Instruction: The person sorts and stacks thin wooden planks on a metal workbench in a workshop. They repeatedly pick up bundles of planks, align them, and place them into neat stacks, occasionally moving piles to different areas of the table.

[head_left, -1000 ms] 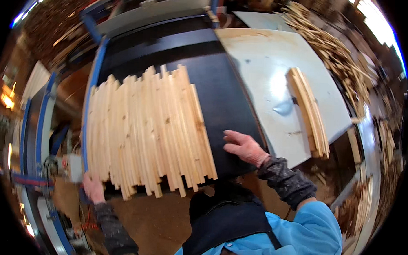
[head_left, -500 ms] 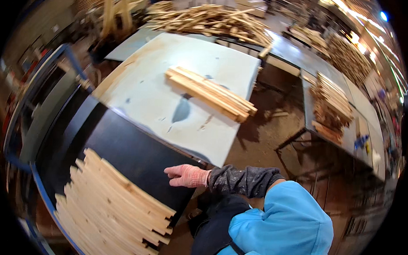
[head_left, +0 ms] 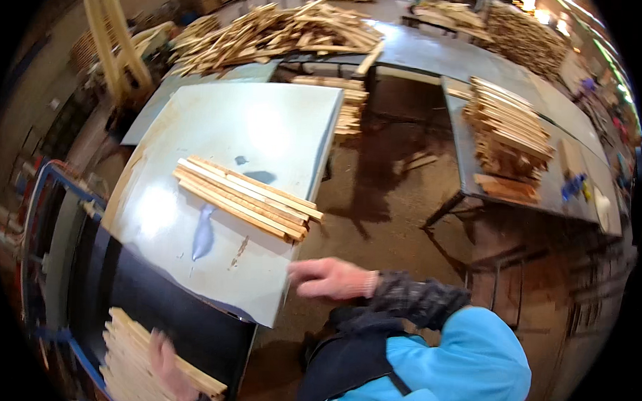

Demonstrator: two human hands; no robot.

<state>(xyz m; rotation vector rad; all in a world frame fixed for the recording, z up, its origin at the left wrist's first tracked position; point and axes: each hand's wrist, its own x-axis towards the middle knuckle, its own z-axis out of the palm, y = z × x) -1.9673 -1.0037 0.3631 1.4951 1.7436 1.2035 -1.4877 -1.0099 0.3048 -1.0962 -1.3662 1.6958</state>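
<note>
My right hand (head_left: 334, 279), in a pinkish work glove, reaches leftward past the near right edge of a pale, worn tabletop (head_left: 261, 283). Its fingers are stretched out and it holds nothing. A small bundle of wooden strips (head_left: 247, 198) lies on that tabletop, beyond the hand. At the lower left my left hand (head_left: 169, 368), somewhat blurred, is over a row of wooden strips (head_left: 128, 360) laid side by side on a dark surface (head_left: 162, 294). Its fingers are extended with nothing seen in them; whether it touches the strips I cannot tell.
A blue metal frame (head_left: 32, 261) borders the dark surface on the left. Loose sticks form a heap (head_left: 277, 33) on the far table. On the right, a side table (head_left: 471, 163) bears a stack of strips (head_left: 507, 129). Brown floor (head_left: 392, 196) lies between the tables.
My left hand has come into view over the strips at the lower left. The view has shifted, so the tabletop and its bundle sit lower and further left. My right hand stays empty.
</note>
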